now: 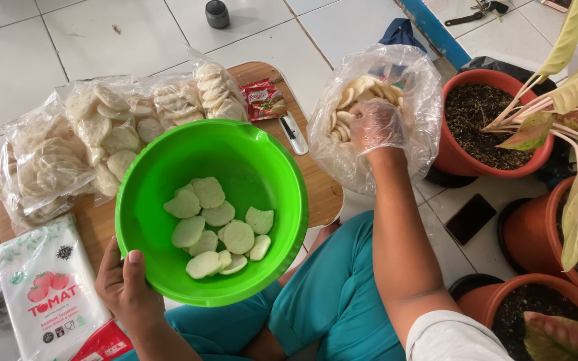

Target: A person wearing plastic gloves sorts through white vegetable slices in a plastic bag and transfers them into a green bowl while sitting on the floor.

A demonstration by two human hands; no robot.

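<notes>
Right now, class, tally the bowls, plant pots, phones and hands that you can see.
bowl: 1
pots: 3
phone: 1
hands: 2 (left hand, right hand)
Total: 7

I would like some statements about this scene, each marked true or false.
1. The left hand holds the green bowl by its rim. True.
2. The bowl is empty. False: pale crackers lie in it.
3. The right hand wears a clear glove and reaches into a plastic bag. True.
4. The sealed cracker packs lie inside the bowl. False: they lie on the wooden board beside it.
5. The plant pots are blue. False: they are reddish-brown.
</notes>
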